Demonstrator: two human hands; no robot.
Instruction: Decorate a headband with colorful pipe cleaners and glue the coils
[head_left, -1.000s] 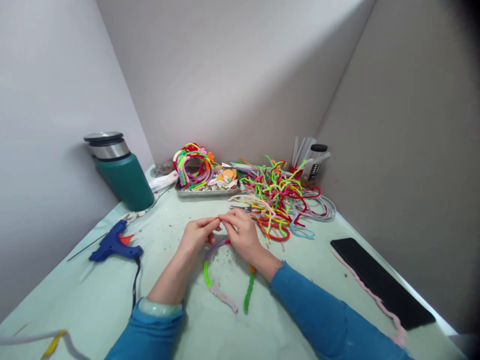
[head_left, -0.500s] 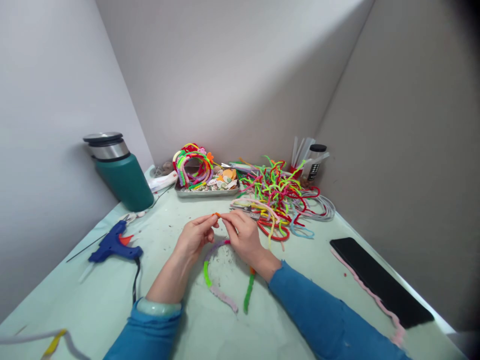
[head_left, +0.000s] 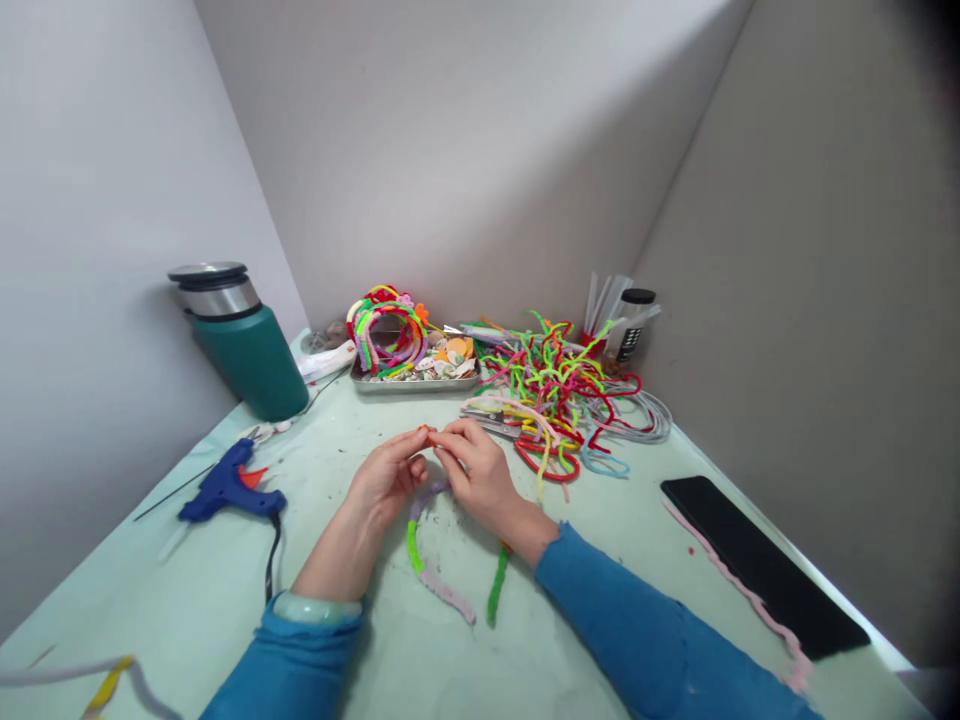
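A small orange pipe cleaner piece (head_left: pixel 424 428) is pinched between the fingertips of my left hand (head_left: pixel 382 480) and my right hand (head_left: pixel 480 475), which meet above the middle of the table. Most of the piece is hidden by the fingers. Below them, a curved band wrapped in pipe cleaner (head_left: pixel 414 548) lies on the table in purple, bright green and pale lilac sections. Its dark green end (head_left: pixel 498 590) shows under my right wrist, and my right hand covers its top.
At left are a blue glue gun (head_left: pixel 232 485) and a teal bottle (head_left: pixel 255 360). Behind my hands stand a metal tray (head_left: pixel 416 384) with finished bands (head_left: pixel 386 335), a tangle of pipe cleaners (head_left: pixel 551 365) and red-handled scissors (head_left: pixel 551 472). A black phone-like slab (head_left: pixel 765 565) lies at right.
Both hands have shifted slightly left, my right hand most, still pinching the orange piece. The right hand now covers more of the band's top. The band itself lies where it was.
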